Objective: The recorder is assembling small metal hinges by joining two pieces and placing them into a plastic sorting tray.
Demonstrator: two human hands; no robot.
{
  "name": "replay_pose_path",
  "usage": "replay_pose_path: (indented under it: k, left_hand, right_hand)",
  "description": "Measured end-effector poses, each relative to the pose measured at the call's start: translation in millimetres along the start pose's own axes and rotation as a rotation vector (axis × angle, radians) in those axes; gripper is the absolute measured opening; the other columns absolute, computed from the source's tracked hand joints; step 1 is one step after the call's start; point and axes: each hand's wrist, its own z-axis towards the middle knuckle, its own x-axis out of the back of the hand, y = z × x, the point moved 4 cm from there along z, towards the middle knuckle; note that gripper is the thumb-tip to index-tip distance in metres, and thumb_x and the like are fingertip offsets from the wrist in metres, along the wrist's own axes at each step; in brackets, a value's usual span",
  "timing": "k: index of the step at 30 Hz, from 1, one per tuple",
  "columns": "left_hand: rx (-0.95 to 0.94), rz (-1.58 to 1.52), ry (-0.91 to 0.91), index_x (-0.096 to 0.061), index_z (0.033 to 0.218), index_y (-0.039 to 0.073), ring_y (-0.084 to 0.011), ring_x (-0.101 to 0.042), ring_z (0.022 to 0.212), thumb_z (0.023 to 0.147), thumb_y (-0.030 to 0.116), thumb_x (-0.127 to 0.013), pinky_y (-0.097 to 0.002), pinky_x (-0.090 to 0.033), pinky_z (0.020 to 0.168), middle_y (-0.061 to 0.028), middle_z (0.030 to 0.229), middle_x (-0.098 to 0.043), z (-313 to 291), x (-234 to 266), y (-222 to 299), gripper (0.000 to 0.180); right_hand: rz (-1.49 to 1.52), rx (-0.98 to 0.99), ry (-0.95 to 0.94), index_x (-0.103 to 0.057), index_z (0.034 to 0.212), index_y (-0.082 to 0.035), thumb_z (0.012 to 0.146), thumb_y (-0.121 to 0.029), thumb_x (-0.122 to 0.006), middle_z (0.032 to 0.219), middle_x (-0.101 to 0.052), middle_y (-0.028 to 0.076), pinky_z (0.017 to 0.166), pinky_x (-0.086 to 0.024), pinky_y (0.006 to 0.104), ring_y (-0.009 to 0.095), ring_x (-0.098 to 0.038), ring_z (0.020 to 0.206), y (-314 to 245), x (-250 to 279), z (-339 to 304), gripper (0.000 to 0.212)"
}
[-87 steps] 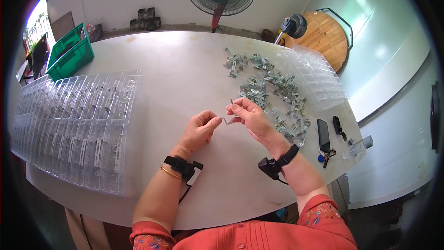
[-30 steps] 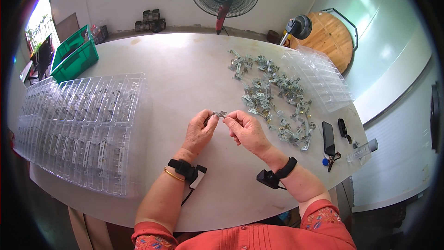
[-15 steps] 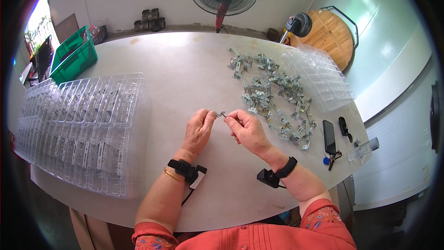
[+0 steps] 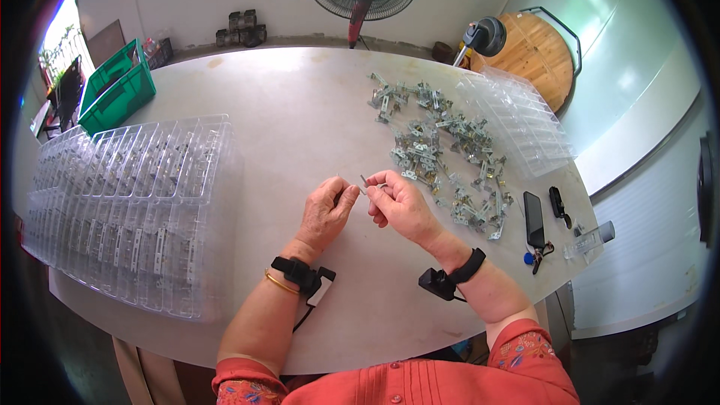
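Note:
Over the middle of the table, my left hand [image 4: 327, 208] and my right hand [image 4: 403, 208] meet with thumbs and fingers pinched. Between their fingertips is a small grey metal part [image 4: 364, 179], mostly covered by the fingers. A thin end of it sticks up beside my right thumb, and a pale sliver shows by my left thumb tip. Whether it is one piece or two is too small to tell. Beyond my right hand lies a loose heap of similar metal brackets [image 4: 420, 148], some with brass-coloured bits.
Stacked clear plastic trays [image 4: 204, 199] with metal brackets in their compartments stand at left, a green crate [image 4: 124, 105] behind. Clear trays [image 4: 517, 124] lie at far right. A phone [image 4: 533, 219], keys, a black case [image 4: 556, 204] and a clear bottle [image 4: 591, 240] edge the right side.
My fingers have shifted on the metal part: it now shows less at my left fingertips, and an end points upward by my right thumb. Both hands stay in nearly the same place.

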Motion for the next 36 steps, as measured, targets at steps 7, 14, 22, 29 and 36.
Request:
replay_pose_path:
  k: [7,14,22,29,36]
  left_hand:
    - [-0.019,0.018,-0.043,-0.061,0.086,0.000,-0.0145,-0.047,0.068,0.097,0.019,-0.065,-0.0305,-0.041,0.061,-0.0052,0.075,-0.053,-0.8,-3.3,2.3,0.022]
    - [0.035,-0.078,-0.129,-0.062,0.087,0.002,-0.0105,-0.046,0.067,0.099,0.023,-0.063,-0.0268,-0.040,0.060,0.0004,0.072,-0.051,-4.4,-7.0,-3.1,0.024]
    - [0.362,-0.529,-0.085,-0.064,0.090,0.004,-0.0038,-0.043,0.060,0.104,0.031,-0.054,-0.0216,-0.040,0.057,0.0051,0.068,-0.049,-0.7,-0.8,-14.8,0.032]
    - [0.365,-0.503,-0.078,-0.064,0.089,0.005,-0.0039,-0.043,0.060,0.104,0.032,-0.054,-0.0217,-0.040,0.057,0.0051,0.068,-0.050,0.1,-0.6,-13.8,0.032]
    - [0.343,-0.464,-0.092,-0.063,0.089,0.005,-0.0036,-0.042,0.060,0.104,0.030,-0.055,-0.0213,-0.039,0.057,0.0059,0.068,-0.049,-0.2,-1.6,-11.8,0.030]
  right_hand:
    - [-0.203,0.145,0.081,-0.064,0.098,-0.003,0.098,-0.022,-0.063,0.074,-0.062,-0.001,0.059,-0.047,0.0237,0.006,-0.056,0.066,8.8,6.6,8.5,0.019]
    - [-0.086,0.244,0.218,-0.064,0.096,-0.004,0.097,-0.021,-0.065,0.074,-0.058,-0.003,0.060,-0.044,0.0226,0.005,-0.051,0.067,-4.6,9.1,11.9,0.018]
    - [0.026,0.019,0.119,-0.064,0.099,-0.007,0.100,-0.023,-0.062,0.070,-0.058,-0.003,0.053,-0.043,0.0212,0.004,-0.052,0.062,8.8,14.5,3.5,0.016]
    - [0.012,0.000,0.043,-0.064,0.099,-0.007,0.100,-0.024,-0.061,0.069,-0.057,-0.004,0.052,-0.041,0.0216,0.004,-0.051,0.062,18.1,12.6,6.8,0.017]
    - [-0.057,0.023,0.052,-0.064,0.097,-0.006,0.100,-0.024,-0.061,0.068,-0.054,-0.005,0.055,-0.041,0.0222,0.004,-0.050,0.063,15.8,13.1,4.6,0.018]
